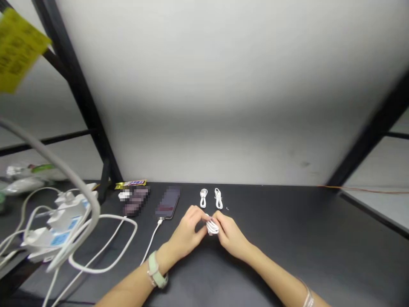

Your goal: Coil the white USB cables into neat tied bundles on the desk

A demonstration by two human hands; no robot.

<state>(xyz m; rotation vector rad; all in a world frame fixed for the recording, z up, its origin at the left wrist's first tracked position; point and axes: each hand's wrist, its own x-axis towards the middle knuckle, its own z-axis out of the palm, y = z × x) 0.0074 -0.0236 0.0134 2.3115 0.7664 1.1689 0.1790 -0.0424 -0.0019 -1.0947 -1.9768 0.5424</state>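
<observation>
My left hand [187, 232] and my right hand [231, 234] meet over the dark table [303, 238], both pinched on a small coiled white cable [212, 227] held between them. A pale green watch is on my left wrist. Just beyond my hands lie two more bundled white cables [203, 198] [218, 198], side by side near the wall. A phone [168, 203] lies to the left of them with a white charging cable [150, 243] plugged into its near end.
A second blurred device [136, 200] and a snack bar [131, 184] lie left of the phone. White power strips with plugs [60, 226] and looping white cords [105, 251] crowd the left edge. Black frame posts [83, 98] [370, 132] stand at both sides.
</observation>
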